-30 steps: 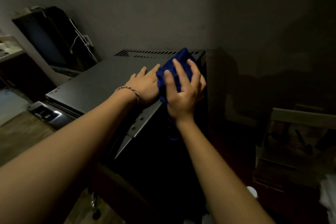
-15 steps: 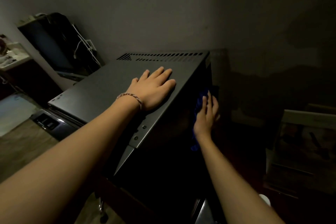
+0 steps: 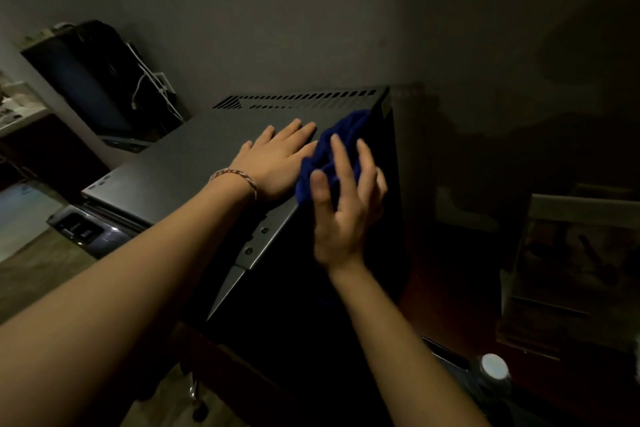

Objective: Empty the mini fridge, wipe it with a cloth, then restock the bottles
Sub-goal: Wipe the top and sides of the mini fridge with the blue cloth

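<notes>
We see our left hand (image 3: pixel 277 163) flat on the mini fridge (image 3: pixel 180 166) top, the cloth (image 3: pixel 332 152) at its right edge under our right hand (image 3: pixel 346 204).

The mini fridge (image 3: pixel 194 163) is a dark grey metal box standing upright against the far wall, its flat top running from near left to far right, with a row of vent slots along the far edge and a black side panel facing right. A bunched, deep blue cloth (image 3: pixel 332 146) lies over the fridge's top right edge, near the far corner, draping from the top onto the side panel. At the near right, low down, a pale round bottle cap (image 3: pixel 495 366) shows.
</notes>
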